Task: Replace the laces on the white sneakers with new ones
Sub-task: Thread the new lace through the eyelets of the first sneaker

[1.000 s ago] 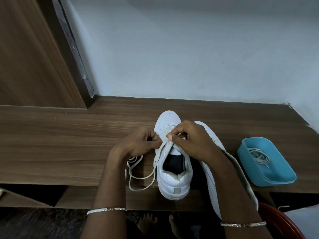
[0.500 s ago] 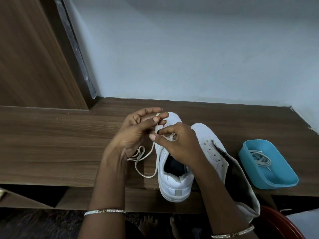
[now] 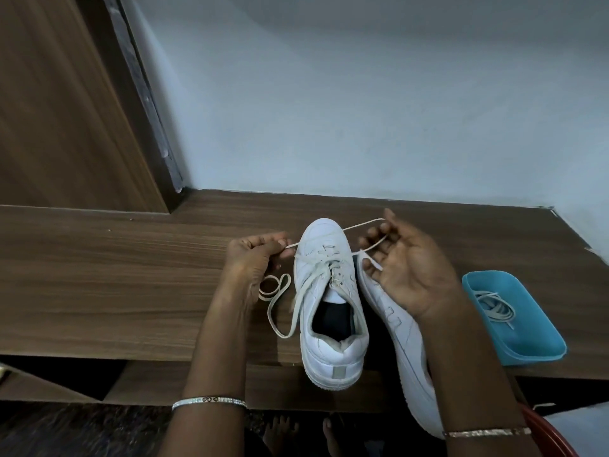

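Fingers (image 3: 268,239) of left hand (image 3: 253,262): closed thumb against forefinger, pinching the lace (image 3: 362,224) at 9 o'clock of the toe. Under this hand, slack loops of same lace lying on tabletop (image 3: 115,275), at 8 o'clock of the shoe. At centre, upright sneaker (image 3: 333,328), toe to 12 o'clock, heel hanging over the tabletop edge at 6; crossed lacing in the middle rows, loose near the tongue. At its 3 o'clock and touching it, second sneaker (image 3: 408,357) lying on its side, eyelets seeming empty. Above that one, right hand (image 3: 412,275), palm turned up, half curled round the lace, with the lace tip hanging below. Farther to 3 o'clock, blue tray (image 3: 534,357) with spare lace (image 3: 497,308) coiled inside.

Judged not past halfway: one shoe partly threaded, other shoe bare. Cannot tell whether the tray lace is old or new, nor whether the held lace is going in or coming out.

Against half a second before: hands drawn apart from above the toe to 9 and 3 o'clock, right palm turned upward, lace now stretched across the toe.
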Motion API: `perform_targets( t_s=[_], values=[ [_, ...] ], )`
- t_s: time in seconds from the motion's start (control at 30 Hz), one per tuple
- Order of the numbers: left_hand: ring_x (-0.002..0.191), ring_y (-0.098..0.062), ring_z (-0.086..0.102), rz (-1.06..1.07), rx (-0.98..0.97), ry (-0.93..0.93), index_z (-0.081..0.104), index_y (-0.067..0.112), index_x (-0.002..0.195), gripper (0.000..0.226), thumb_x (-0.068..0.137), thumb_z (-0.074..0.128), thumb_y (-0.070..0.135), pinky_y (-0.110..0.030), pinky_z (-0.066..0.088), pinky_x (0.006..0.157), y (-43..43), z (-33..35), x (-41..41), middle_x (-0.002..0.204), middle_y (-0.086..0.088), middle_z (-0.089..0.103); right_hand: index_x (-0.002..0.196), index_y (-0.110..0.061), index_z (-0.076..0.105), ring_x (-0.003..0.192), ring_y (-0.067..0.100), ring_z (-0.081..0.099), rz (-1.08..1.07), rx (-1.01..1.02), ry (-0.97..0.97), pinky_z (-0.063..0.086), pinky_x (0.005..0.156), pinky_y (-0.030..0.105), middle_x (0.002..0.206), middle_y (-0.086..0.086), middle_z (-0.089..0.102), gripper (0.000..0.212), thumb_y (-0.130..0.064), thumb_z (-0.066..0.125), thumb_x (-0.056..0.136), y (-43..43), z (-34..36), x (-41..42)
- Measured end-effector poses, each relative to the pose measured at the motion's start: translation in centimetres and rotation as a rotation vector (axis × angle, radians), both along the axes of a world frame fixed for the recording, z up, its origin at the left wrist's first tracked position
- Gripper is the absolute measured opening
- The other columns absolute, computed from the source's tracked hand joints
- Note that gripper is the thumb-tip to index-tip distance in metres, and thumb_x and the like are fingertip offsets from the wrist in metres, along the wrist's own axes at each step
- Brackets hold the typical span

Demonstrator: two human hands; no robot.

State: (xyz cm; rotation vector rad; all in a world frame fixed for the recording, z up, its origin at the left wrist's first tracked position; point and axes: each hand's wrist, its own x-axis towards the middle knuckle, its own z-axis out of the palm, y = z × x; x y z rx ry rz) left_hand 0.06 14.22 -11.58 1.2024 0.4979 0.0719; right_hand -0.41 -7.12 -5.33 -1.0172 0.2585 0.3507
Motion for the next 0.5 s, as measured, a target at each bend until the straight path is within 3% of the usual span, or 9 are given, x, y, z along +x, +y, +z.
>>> perform_targets(
  t_s=[0.17,0.3,0.4,0.5],
  values=[
    [0.057,-0.007,0.07,0.029,-0.089,0.093,0.07,0.004,0.091,0.009,0.089,0.064,-0.003,-0.014,0.044,0.042,0.0,-0.5,0.4,0.068,-0.005,0.074,0.074,-0.024,0.057,0.062,0.008,0.058,-0.257,0.197,-0.064,0.039,0.071,0.027,0.062,-0.012,0.055,0.028,-0.038,0.055,0.098,-3.9,-0.1,1.1],
    [0.059,-0.011,0.068,0.019,-0.168,0.139,0.069,0.005,0.091,0.009,0.09,0.063,-0.002,-0.017,0.049,0.046,0.0,-0.4,0.5,0.07,-0.01,0.074,0.085,-0.023,0.064,0.058,0.004,0.057,-0.34,0.156,-0.096,0.038,0.068,0.023,0.061,-0.013,0.053,0.024,-0.037,0.052,0.1,-5.3,-0.4,1.4],
    [0.056,-0.012,0.062,0.027,-0.009,0.096,0.07,0.004,0.088,0.006,0.09,0.065,0.002,-0.02,0.047,0.049,-0.2,0.0,0.1,0.069,-0.008,0.072,0.093,-0.021,0.07,0.055,0.003,0.054,-0.285,-0.053,-0.165,0.039,0.063,0.021,0.061,-0.011,0.053,0.024,-0.032,0.051,0.101,-4.8,-0.4,1.3],
    [0.058,-0.006,0.06,0.153,0.382,-0.089,0.075,0.012,0.098,0.01,0.09,0.069,0.013,-0.029,0.051,0.063,-0.2,0.7,0.1,0.077,-0.001,0.071,0.091,-0.014,0.076,0.052,0.004,0.042,-0.162,-0.341,-0.322,0.039,0.051,0.018,0.07,-0.002,0.062,0.024,-0.027,0.058,0.099,-3.3,-0.5,0.9]
  ],
)
